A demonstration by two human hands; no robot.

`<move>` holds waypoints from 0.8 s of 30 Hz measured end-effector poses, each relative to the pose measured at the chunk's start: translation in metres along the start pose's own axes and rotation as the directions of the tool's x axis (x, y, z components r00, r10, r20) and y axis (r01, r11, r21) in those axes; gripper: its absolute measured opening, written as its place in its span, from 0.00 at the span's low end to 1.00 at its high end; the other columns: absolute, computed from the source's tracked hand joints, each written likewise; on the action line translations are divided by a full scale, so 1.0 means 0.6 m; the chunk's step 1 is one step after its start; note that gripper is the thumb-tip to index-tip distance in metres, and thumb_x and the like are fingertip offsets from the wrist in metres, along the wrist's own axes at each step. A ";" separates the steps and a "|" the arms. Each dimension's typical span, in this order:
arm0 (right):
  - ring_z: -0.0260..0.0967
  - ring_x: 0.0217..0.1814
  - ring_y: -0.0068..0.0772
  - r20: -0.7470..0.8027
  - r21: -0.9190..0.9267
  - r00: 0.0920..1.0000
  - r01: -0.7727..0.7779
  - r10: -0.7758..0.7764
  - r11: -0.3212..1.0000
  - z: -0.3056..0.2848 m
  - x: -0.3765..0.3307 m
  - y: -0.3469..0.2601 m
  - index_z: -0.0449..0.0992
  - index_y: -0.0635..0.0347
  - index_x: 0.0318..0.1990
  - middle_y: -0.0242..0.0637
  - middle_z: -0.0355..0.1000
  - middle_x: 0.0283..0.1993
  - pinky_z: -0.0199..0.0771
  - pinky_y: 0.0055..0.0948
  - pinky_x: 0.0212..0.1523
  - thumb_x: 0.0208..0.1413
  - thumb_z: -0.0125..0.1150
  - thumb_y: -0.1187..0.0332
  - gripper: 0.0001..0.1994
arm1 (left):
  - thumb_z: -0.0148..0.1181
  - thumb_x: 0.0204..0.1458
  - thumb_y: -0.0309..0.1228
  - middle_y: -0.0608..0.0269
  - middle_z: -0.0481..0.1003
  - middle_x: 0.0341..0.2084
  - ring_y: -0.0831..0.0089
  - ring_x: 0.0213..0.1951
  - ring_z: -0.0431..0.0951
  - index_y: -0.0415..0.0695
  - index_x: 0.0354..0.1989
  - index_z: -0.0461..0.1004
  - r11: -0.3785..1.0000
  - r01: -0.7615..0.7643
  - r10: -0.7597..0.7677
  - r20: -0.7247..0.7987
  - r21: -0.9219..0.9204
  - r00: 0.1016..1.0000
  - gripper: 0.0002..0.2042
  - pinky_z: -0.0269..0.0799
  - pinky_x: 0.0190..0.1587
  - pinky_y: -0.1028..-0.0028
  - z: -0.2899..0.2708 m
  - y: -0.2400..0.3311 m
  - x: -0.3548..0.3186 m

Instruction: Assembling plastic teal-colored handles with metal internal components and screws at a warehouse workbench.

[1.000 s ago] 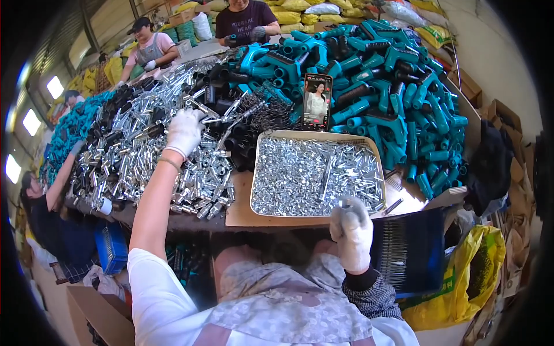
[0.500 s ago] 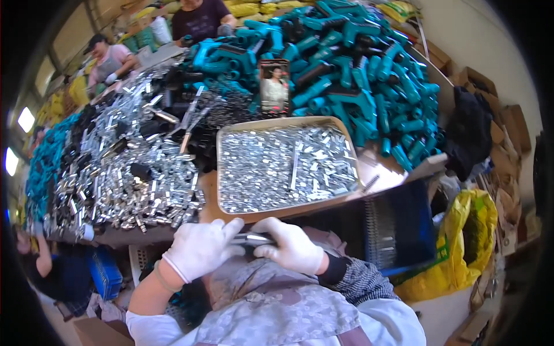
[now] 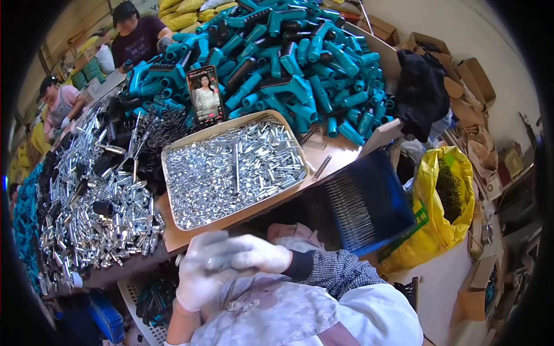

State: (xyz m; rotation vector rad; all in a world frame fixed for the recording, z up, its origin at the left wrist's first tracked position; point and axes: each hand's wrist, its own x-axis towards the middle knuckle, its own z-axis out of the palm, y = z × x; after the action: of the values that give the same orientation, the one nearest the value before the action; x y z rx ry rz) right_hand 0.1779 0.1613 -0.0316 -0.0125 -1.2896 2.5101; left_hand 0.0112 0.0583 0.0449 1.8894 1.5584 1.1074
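Note:
In a white glove, my left hand is closed in front of my apron, just below the near edge of the tray. My right hand, gloved too, reaches across from the right and its fingers overlap the left ones. Between them shows part of a grey metal piece, both hands gripping it; motion blur and fingers hide its exact shape. Nearest to the hands is a beige-rimmed tray full of small silver metal parts, with one long metal strip lying on top.
Left of the tray lies a heap of silver metal parts. Teal-and-black tool housings are piled behind. A phone leans at the tray's back. To the right are a blue bin with springs and a yellow sack. Two people work far left.
The view has swung to the right, so the table shifts left. My hands have come closer together, the right fingers now overlapping the left, and the metal piece is more covered.

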 end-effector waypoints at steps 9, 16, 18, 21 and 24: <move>0.78 0.48 0.41 -0.377 -0.689 0.884 -0.068 -0.276 0.722 -0.004 0.000 -0.138 0.80 0.63 0.47 0.45 0.79 0.43 0.76 0.35 0.51 0.59 0.63 0.66 0.13 | 0.76 0.28 0.22 0.53 0.79 0.36 0.60 0.39 0.81 0.40 0.34 0.80 0.993 0.109 -0.099 -0.173 0.044 0.980 0.19 0.78 0.41 0.65 -0.036 0.027 -0.033; 0.78 0.45 0.46 -0.018 -0.999 0.879 -0.003 -0.476 0.032 -0.047 0.141 -0.253 0.82 0.60 0.42 0.45 0.79 0.40 0.77 0.37 0.47 0.57 0.62 0.70 0.08 | 0.77 0.32 0.25 0.55 0.79 0.37 0.60 0.37 0.81 0.40 0.37 0.78 0.991 0.101 -0.086 -0.168 0.084 0.982 0.19 0.77 0.40 0.67 -0.026 0.015 -0.052; 0.77 0.45 0.51 0.022 -0.988 0.910 -0.043 -0.414 -0.147 -0.065 0.193 -0.258 0.83 0.57 0.40 0.45 0.78 0.39 0.76 0.42 0.47 0.57 0.62 0.66 0.08 | 0.77 0.35 0.27 0.54 0.78 0.39 0.60 0.37 0.80 0.40 0.38 0.79 0.995 0.092 -0.085 -0.194 0.031 0.977 0.18 0.77 0.40 0.68 -0.031 0.012 -0.060; 0.77 0.44 0.51 -0.092 -0.948 0.956 -0.170 -0.279 -0.271 -0.075 0.228 -0.256 0.84 0.54 0.37 0.44 0.79 0.39 0.76 0.46 0.46 0.54 0.63 0.59 0.11 | 0.78 0.40 0.31 0.56 0.79 0.39 0.64 0.38 0.80 0.40 0.43 0.79 0.995 0.084 -0.073 -0.189 0.046 0.979 0.21 0.76 0.43 0.68 -0.027 -0.009 -0.075; 0.75 0.49 0.54 -0.134 -0.913 0.979 -0.182 -0.154 -0.366 -0.072 0.246 -0.237 0.86 0.52 0.41 0.50 0.76 0.44 0.75 0.48 0.51 0.50 0.69 0.53 0.16 | 0.75 0.48 0.35 0.59 0.79 0.37 0.70 0.38 0.79 0.41 0.44 0.78 0.942 0.288 -0.325 -0.249 -0.175 0.912 0.18 0.75 0.43 0.70 -0.029 -0.012 -0.097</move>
State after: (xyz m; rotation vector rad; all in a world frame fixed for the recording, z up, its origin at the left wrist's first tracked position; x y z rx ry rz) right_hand 0.0838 0.3146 0.0758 -0.6696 -2.8048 0.3364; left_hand -0.0094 0.0019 0.0321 1.3842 1.8041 1.3323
